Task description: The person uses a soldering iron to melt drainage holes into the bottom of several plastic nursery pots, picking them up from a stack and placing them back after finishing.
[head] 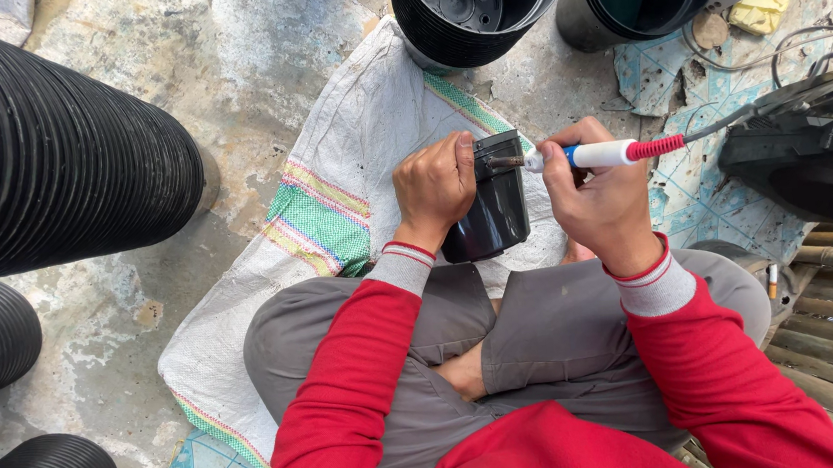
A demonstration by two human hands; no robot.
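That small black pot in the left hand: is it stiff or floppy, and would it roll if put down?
The black pot looks thin-walled plastic, so probably light and slightly springy. The left hand grips it alone, suggesting little weight. Being round and tapered, on its side it would likely roll in a curve.

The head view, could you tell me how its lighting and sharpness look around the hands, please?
In the head view, soft even daylight with faint shadows; the left hand, black pot and right hand with its soldering tool look sharp, no glare; the stacked pots at the left edge bulge slightly from wide-angle distortion.
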